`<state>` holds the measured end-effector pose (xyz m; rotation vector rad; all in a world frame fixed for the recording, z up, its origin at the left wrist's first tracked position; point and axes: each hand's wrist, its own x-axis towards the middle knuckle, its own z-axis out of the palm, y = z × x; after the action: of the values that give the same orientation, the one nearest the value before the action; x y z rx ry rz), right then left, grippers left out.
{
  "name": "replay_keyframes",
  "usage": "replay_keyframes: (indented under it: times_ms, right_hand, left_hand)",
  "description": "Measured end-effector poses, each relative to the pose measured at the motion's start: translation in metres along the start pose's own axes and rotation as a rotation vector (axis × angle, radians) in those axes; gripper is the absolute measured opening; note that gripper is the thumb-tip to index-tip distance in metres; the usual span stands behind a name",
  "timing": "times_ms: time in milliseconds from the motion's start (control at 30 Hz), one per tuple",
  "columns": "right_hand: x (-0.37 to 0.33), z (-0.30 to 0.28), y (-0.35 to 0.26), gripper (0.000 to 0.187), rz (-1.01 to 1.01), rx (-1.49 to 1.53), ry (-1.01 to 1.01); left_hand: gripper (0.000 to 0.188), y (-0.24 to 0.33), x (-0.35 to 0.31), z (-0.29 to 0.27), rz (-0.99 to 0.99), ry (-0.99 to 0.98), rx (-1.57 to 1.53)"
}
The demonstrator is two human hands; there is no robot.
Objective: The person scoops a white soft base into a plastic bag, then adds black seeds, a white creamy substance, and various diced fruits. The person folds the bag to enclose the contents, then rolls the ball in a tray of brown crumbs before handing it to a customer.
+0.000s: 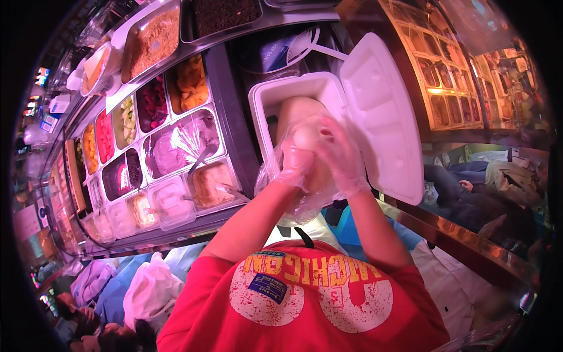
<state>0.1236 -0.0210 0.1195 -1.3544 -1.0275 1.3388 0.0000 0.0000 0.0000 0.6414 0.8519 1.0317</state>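
My left hand (298, 159), in a clear plastic glove, is closed around a pale, smooth round lump (305, 138) that looks like soft dough. From the other side, my right hand (341, 154), gloved too, curls its fingers against the same lump; they are partly blurred. Both hands are over an open white foam box (259, 117), whose lid (387, 117) is folded back to the right. Within the box lies a larger beige mass (300, 108), partly hidden by my hands. Clear plastic film (270, 170) bunches around my wrists at the near side.
Left of the box, a counter holds metal pans of diced orange fruit (190, 85), purple paste (182, 144) and dark beads (122, 172). Trays of brown crumbs (153, 44) and dark crumbs (226, 14) stand at the back. A white hand fan (304, 46) lies behind the box.
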Motion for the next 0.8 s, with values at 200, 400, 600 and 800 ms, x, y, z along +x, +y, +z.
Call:
replay_keyframes:
  times_ms: [200, 400, 600, 800]
  right_hand:
    - [0.005, 0.033, 0.022, 0.050, -0.255, -0.469, 0.026]
    - [-0.022, 0.004, -0.035, 0.042, 0.192, 0.538, -0.255]
    - [-0.101, -0.015, -0.069, 0.038, 0.105, 0.398, -0.211]
    - [-0.167, -0.070, -0.044, 0.044, 0.211, 0.293, 0.315]
  left_hand:
    - [0.029, -0.043, 0.007, 0.013, -0.052, 0.010, -1.034]
    - [0.039, 0.022, -0.012, 0.022, 0.128, 0.043, 0.633]
    - [0.077, 0.116, -0.057, 0.028, 0.351, -0.298, 1.421]
    - [0.056, 0.140, -0.122, -0.049, 0.776, -0.696, 1.982]
